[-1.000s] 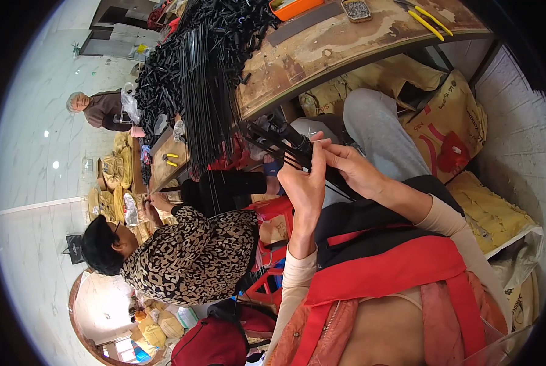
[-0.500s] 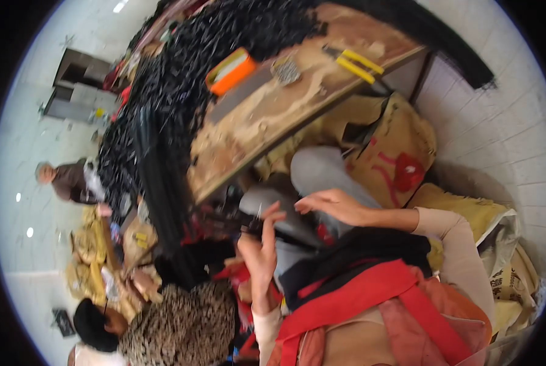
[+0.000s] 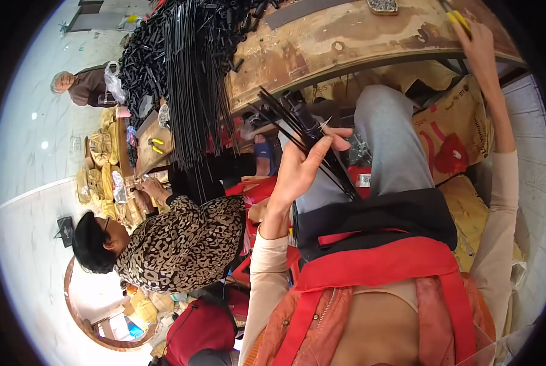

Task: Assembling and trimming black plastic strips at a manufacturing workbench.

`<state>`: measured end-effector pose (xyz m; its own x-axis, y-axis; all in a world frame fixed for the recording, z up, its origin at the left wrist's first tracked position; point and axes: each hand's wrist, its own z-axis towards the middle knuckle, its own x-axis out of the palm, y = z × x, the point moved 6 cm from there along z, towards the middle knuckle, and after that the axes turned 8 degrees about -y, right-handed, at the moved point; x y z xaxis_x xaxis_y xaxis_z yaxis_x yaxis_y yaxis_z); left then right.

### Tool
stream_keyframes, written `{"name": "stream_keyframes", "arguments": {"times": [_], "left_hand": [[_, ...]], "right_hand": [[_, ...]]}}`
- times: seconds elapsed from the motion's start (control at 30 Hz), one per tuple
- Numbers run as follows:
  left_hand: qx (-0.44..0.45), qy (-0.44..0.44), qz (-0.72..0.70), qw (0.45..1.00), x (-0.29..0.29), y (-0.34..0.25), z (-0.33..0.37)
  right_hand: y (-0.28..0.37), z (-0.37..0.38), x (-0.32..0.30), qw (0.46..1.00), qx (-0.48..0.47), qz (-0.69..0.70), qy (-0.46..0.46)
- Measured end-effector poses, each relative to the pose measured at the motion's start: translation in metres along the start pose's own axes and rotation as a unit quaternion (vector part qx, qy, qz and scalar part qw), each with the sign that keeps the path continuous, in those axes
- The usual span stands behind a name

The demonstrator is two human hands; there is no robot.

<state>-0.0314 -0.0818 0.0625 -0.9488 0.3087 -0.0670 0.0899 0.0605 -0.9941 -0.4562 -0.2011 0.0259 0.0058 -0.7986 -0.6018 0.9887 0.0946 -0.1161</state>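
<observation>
My left hand is closed around a bundle of thin black rods above my lap. Thicker black cylindrical pieces lie in the same bundle, and a thin pale strand sticks out near my fingers. At the far right, my right hand reaches over the wooden table, its fingers on the yellow handles of a pair of pliers. The tool's far end runs out toward the picture's dark rim.
A large heap of black tubular parts and long black rods covers the left of the table. A metal box of small pieces stands at the back. A co-worker in a patterned top sits close on my left.
My right hand has gone from above my lap out to the far right, onto the pliers. My left hand stays over my lap with the bundle. The view has shifted.
</observation>
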Motion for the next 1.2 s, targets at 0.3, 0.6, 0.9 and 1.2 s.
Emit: {"name": "stream_keyframes", "arguments": {"times": [0.3,0.6,0.9,1.2], "left_hand": [[0.022,-0.015,-0.085,0.996,0.004,0.006,-0.018],[0.039,-0.021,-0.332,0.942,0.027,0.012,-0.034],[0.008,-0.055,-0.266,0.962,0.025,0.014,-0.047],[0.059,-0.029,-0.257,0.964,0.032,0.01,-0.058]], "right_hand": [[0.159,-0.086,-0.094,0.459,0.411,0.714,0.332],[0.233,-0.055,-0.154,0.644,0.209,0.502,0.539],[0.261,-0.031,-0.192,0.809,0.047,0.496,0.313],[0.259,-0.01,-0.2,0.886,-0.004,0.395,0.242]]}}
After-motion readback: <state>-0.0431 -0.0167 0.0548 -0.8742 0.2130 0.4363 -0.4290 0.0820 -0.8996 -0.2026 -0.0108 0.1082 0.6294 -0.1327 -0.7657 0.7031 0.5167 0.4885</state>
